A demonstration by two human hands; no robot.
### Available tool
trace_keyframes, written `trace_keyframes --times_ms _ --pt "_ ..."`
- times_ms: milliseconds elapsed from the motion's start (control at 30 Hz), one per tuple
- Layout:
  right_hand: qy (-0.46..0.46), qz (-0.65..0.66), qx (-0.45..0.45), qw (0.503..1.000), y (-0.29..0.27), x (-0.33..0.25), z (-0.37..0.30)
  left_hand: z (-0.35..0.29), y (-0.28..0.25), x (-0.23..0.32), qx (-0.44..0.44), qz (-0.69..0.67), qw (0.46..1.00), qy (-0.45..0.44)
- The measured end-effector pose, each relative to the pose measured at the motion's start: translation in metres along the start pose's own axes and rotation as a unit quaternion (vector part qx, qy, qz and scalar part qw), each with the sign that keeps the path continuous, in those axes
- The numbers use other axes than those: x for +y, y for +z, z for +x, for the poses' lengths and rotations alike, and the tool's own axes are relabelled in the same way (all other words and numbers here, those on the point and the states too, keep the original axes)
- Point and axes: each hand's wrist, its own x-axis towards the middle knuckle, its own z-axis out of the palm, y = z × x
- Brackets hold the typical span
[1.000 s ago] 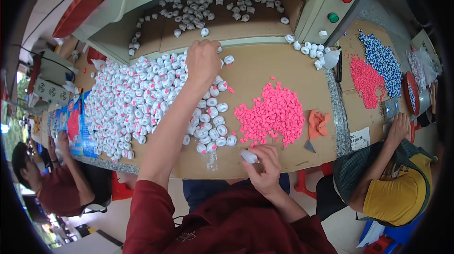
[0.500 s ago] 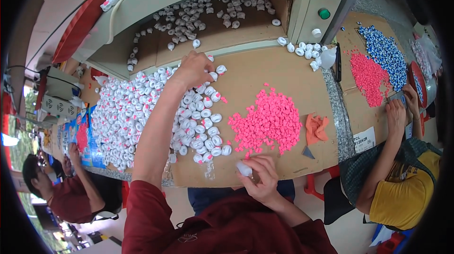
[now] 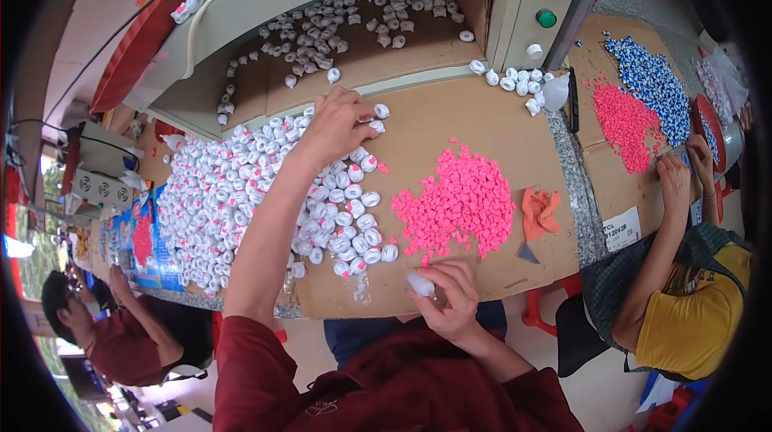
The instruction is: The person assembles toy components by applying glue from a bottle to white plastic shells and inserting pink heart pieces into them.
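Observation:
My left hand (image 3: 334, 128) reaches over the far right edge of a big heap of white knob-like plastic parts (image 3: 217, 199). Its bent fingers close at the side of one small white part (image 3: 375, 126), with another white part (image 3: 382, 111) just beyond. Many parts in the heap carry a pink spot. Near the table's front edge my right hand (image 3: 452, 302) pinches a small translucent white squeeze bottle (image 3: 420, 283), tilted between thumb and fingers. Just beyond it lies a loose pile of tiny pink pieces (image 3: 458, 207).
A grey machine (image 3: 515, 22) with a wide opening holds more white parts (image 3: 322, 30). Right of the pink pile are an orange cloth scrap (image 3: 540, 213) and a dark triangular blade-like piece (image 3: 527, 253). Co-workers sit left and right (image 3: 683, 311), the right one beside pink and blue-white piles (image 3: 650, 82).
My left hand has shifted slightly right and nearer, along with the white part at its fingertips. My right hand still holds the bottle in nearly the same place.

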Motion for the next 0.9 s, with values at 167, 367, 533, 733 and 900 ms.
trace_keyframes --times_ms 167,367,533,733,900 --pt "-0.02 0.015 -0.009 1.0 0.004 0.001 -0.001 0.0 0.0 0.008 -0.012 0.016 0.999 0.026" --pt "0.063 0.124 0.002 0.99 0.002 0.011 -0.02 -0.055 -0.058 0.061 0.072 -0.474 0.861 -0.169" --pt "0.145 0.194 0.029 0.97 -0.004 -0.003 -0.018 -0.173 -0.021 0.109 0.065 -0.749 0.614 -0.241" --pt "0.121 0.078 -0.056 0.988 -0.031 -0.028 -0.003 -0.224 0.024 0.14 0.125 -0.823 0.449 -0.325" --pt "0.12 0.058 -0.107 0.985 -0.034 -0.037 0.001 -0.227 0.034 0.143 0.155 -0.803 0.469 -0.334"
